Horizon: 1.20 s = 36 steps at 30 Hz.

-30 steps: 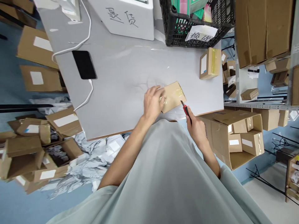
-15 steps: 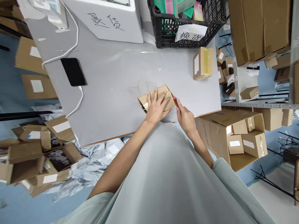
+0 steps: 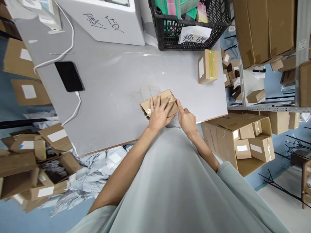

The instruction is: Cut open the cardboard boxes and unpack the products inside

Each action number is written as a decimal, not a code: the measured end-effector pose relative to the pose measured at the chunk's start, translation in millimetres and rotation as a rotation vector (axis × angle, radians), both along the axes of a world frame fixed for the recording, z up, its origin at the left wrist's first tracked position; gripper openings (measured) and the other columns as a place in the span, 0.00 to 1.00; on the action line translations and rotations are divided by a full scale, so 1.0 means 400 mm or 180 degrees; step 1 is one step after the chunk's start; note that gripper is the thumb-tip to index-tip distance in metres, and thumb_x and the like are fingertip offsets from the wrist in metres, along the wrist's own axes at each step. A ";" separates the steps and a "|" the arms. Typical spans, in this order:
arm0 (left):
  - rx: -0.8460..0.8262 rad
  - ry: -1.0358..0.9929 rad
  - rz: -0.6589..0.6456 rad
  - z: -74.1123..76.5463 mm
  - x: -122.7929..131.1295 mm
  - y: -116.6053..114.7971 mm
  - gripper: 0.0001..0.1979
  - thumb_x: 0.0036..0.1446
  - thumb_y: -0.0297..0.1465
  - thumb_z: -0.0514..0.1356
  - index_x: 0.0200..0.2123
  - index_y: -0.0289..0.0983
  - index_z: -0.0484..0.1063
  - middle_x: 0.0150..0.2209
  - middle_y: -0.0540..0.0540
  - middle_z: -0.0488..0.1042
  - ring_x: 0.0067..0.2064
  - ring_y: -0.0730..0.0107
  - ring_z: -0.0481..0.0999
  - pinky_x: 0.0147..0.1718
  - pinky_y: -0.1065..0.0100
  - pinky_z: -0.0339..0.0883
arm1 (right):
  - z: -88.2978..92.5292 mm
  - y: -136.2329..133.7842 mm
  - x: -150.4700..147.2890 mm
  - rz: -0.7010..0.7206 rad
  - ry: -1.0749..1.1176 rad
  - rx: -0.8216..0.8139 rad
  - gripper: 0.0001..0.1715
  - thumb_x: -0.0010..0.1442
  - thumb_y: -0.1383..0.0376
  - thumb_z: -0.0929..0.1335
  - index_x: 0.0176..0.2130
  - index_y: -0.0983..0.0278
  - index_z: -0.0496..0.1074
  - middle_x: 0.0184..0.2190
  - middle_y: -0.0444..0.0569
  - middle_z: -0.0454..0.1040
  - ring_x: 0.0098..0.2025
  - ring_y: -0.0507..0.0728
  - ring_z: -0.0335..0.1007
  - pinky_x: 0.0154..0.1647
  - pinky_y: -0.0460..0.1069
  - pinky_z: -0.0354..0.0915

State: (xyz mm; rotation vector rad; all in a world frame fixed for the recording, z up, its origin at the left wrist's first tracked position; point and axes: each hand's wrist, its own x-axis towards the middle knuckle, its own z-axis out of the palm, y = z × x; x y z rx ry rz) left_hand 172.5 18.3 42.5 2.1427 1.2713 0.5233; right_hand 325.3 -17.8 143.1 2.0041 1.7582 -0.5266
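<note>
A small cardboard box point(image 3: 166, 94) with shiny tape lies at an angle near the table's front edge. My left hand point(image 3: 158, 114) rests flat on its top, fingers spread. At the box's right end, my right hand point(image 3: 187, 121) is closed around a red-handled utility knife point(image 3: 176, 99), index finger stretched along it. Only a red bit of the knife shows; its blade cannot be made out against the box edge.
A taped carton point(image 3: 208, 66) stands at the right of the white table point(image 3: 109, 106). Behind are a black crate point(image 3: 167, 35) and a white foam box point(image 3: 116, 30). A phone point(image 3: 69, 76) with a cable lies left. A large open carton point(image 3: 218, 139) holds smaller boxes at right.
My right hand has moved up and left along the box's right end with the knife, which is now mostly hidden. The left hand stays on the box. The view has shifted slightly.
</note>
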 end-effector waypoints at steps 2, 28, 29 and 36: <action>-0.0009 -0.0001 -0.0022 0.000 -0.001 -0.001 0.41 0.67 0.45 0.70 0.80 0.54 0.65 0.81 0.42 0.63 0.86 0.31 0.42 0.81 0.24 0.26 | 0.009 -0.003 -0.009 0.0041 -0.0060 -0.0053 0.43 0.85 0.64 0.52 0.85 0.51 0.21 0.58 0.60 0.77 0.51 0.61 0.85 0.54 0.52 0.77; -0.0007 -0.0009 -0.0129 0.000 -0.012 -0.010 0.37 0.68 0.42 0.66 0.78 0.52 0.68 0.81 0.41 0.64 0.86 0.31 0.43 0.81 0.23 0.27 | 0.079 0.022 -0.067 -0.0059 -0.0139 -0.0091 0.50 0.81 0.72 0.59 0.86 0.56 0.26 0.55 0.63 0.82 0.55 0.62 0.87 0.55 0.52 0.79; -0.0011 -0.0001 -0.0150 -0.001 -0.013 -0.011 0.37 0.68 0.42 0.66 0.78 0.52 0.68 0.81 0.41 0.64 0.86 0.31 0.43 0.80 0.23 0.27 | 0.088 0.020 -0.067 -0.0065 -0.0129 -0.0111 0.50 0.81 0.72 0.59 0.86 0.57 0.26 0.55 0.63 0.83 0.55 0.62 0.87 0.55 0.51 0.78; 0.0053 -0.0036 -0.0146 -0.006 -0.016 -0.009 0.33 0.69 0.46 0.66 0.75 0.52 0.71 0.80 0.43 0.65 0.86 0.33 0.44 0.81 0.24 0.29 | 0.097 -0.046 -0.039 -0.0134 -0.0247 -0.0453 0.48 0.78 0.76 0.59 0.86 0.64 0.36 0.51 0.65 0.86 0.54 0.61 0.88 0.52 0.50 0.78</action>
